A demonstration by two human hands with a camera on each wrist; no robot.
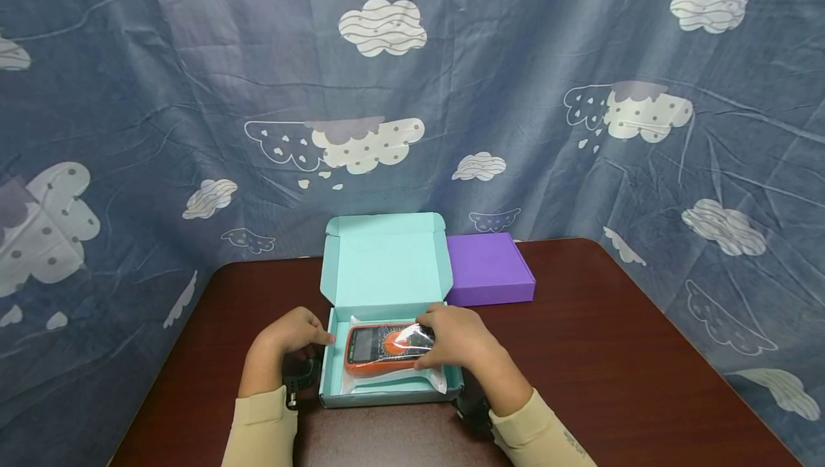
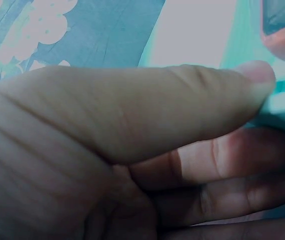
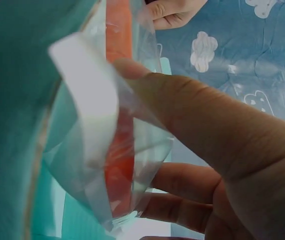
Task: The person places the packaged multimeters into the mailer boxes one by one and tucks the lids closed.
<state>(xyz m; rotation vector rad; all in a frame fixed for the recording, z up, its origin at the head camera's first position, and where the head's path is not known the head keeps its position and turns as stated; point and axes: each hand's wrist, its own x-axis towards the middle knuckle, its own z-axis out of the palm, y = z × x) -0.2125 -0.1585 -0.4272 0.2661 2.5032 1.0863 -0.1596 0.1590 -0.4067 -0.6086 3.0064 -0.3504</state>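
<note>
An orange-edged digital multimeter [image 1: 364,345] in a clear plastic bag [image 1: 438,379] lies across an open teal cardboard box [image 1: 387,400], its screen toward the left. My right hand [image 1: 460,338] grips the multimeter's right end through the plastic, thumb on the near side and fingers on the far side. In the right wrist view the bag's pale flap [image 3: 90,90] stands up beside the thumb. My left hand [image 1: 293,331] holds the box's left wall, thumb on top and fingers below in the left wrist view. Part of the multimeter's right end is hidden under my right hand.
The box's lid [image 1: 389,259] stands raised at the back. Right behind the box, a closed purple box [image 1: 490,266] sits on the dark brown table [image 1: 612,367]. A blue cloud-patterned curtain [image 1: 515,80] hangs behind and along both sides.
</note>
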